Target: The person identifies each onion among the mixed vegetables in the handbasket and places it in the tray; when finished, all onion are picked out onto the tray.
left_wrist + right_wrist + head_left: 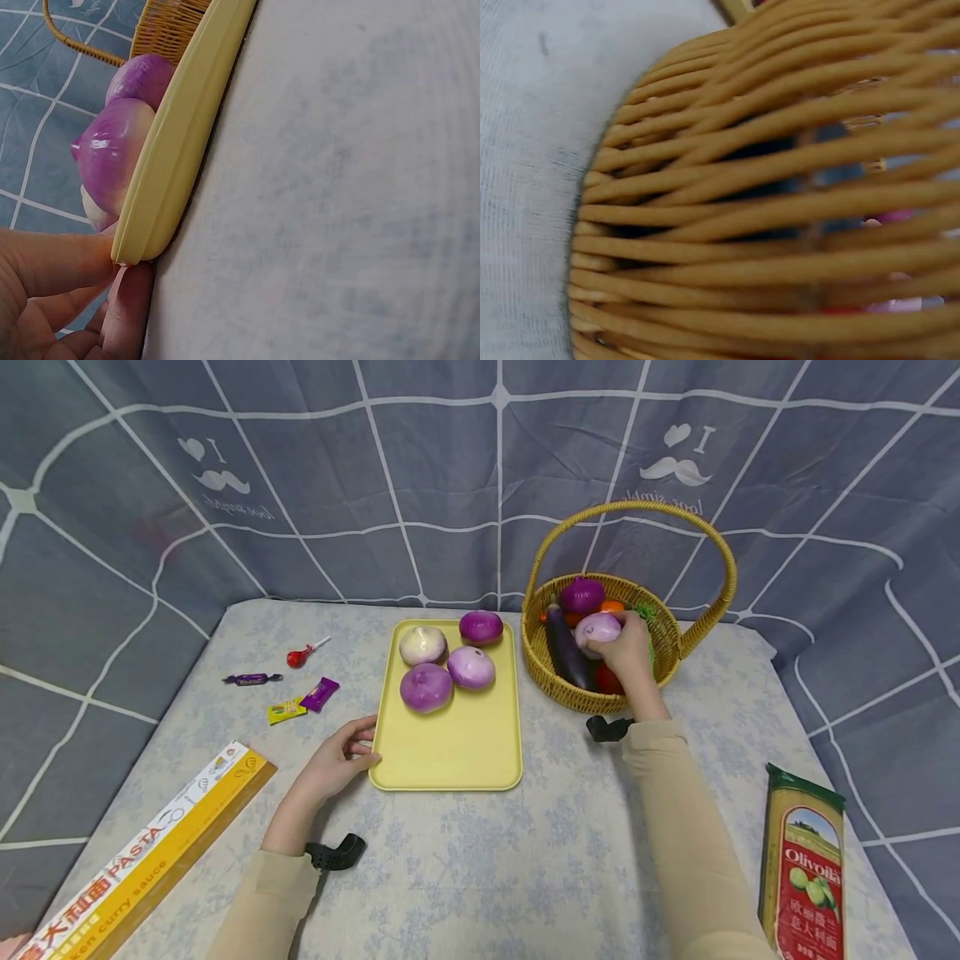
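Observation:
My left hand [337,764] pinches the left edge of a yellow tray [450,760]; in the left wrist view the thumb lies over the rim and a finger sits below it. Several purple and whitish onions [426,688] lie at the tray's far end. My right hand [632,652] reaches into a wicker basket [551,685] and grips a pale purple onion [596,628]. Beside that onion are an eggplant [567,647] and a darker purple onion [582,595]. The basket's weave [742,217] hides the right hand in the right wrist view.
The basket's tall handle [637,506] arches above the right hand. At left lie wrapped candies [320,693], a red lollipop [298,657] and a long pasta box [157,852]. An Olivoilà pasta packet [806,868] is at right. A grey curtain [450,468] hangs behind the table.

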Tool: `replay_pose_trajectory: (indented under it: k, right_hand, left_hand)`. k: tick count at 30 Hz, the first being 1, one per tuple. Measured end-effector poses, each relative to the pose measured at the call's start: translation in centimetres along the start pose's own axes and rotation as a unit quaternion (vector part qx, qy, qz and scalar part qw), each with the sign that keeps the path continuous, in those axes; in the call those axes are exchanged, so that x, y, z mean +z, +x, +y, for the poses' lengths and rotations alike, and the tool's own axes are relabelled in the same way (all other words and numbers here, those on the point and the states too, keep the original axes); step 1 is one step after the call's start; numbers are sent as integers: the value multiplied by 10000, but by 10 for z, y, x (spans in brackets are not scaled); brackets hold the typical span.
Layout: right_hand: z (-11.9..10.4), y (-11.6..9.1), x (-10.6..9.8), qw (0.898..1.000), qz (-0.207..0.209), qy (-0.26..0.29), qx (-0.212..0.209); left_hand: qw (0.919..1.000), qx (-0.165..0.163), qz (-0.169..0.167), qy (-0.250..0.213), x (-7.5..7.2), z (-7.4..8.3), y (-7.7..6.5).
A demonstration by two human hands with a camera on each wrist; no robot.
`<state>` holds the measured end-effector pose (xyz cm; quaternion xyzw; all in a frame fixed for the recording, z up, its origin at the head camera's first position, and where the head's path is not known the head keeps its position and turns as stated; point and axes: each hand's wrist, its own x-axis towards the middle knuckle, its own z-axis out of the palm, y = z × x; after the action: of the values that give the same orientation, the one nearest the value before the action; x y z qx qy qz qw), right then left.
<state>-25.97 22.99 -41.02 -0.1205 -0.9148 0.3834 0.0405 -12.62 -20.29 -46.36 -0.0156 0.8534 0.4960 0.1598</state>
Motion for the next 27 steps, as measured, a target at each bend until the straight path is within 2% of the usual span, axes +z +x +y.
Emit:
replay_pose_trajectory:
  k: [7, 19, 27]
  right_hand:
    - [-5, -14, -13, 9978, -2, 633, 182]
    - [-16, -46, -23, 9935, -190, 1116, 98]
    - [-32, -77, -7, 9813, -724, 1775, -197]
  left_hand:
    - [10000, -44, 6, 80, 1, 0, 1]
    - [9999, -72, 0, 75, 1, 0, 1]
    - [10000, -29, 1, 66, 1, 1, 2]
